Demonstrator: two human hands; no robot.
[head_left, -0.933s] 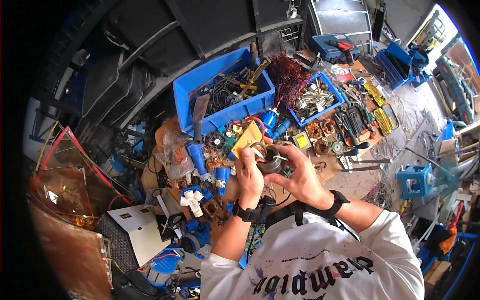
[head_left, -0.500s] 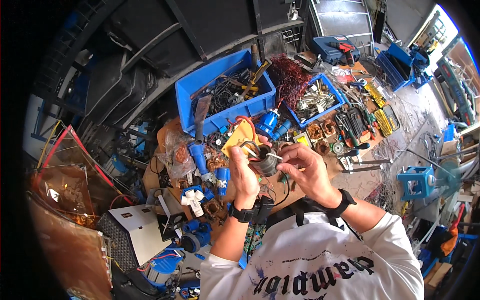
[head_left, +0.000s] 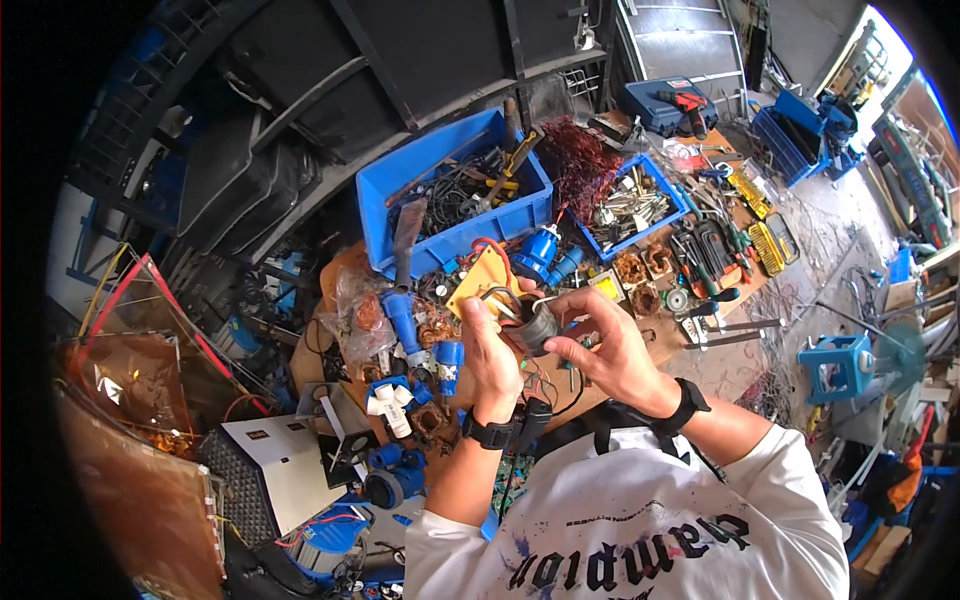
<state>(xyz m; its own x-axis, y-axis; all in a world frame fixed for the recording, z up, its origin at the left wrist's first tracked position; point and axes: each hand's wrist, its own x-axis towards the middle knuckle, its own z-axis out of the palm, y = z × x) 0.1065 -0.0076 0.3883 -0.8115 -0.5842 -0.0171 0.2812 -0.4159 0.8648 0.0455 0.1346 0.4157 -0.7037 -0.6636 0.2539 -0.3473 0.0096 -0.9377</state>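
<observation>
Grey metal and a tangle of thin wires sit between the two hands, held up over the near edge of a crowded workbench [head_left: 700, 365]. The left hand [head_left: 490, 350] is wrapped around the near side of a small round motor part [head_left: 535, 325], thumb up along its edge. The right hand [head_left: 610, 345] closes on the other side, its fingertips [head_left: 560, 345] pinching at the rim where the wires come out. Both hands are grasping the one piece, and it is clear of the table.

By my reading the work is somewhere in the middle: the part is out of any housing and in hand, its wires hang loose, and I cannot tell whether anything has been joined or cut.

Just beyond the hands lie a yellow plastic piece [head_left: 480, 280] and a blue plug [head_left: 535, 255], with copper coils [head_left: 645, 270] a little to the right. Left of the hands a blue handle [head_left: 400, 315] rests by a clear bag [head_left: 355, 310]. Farther back stand a big blue bin [head_left: 400, 215] full of cables and tools and a smaller blue tray [head_left: 690, 212] of metal bits, a bundle of reddish copper wire [head_left: 575, 165] between them.
</observation>
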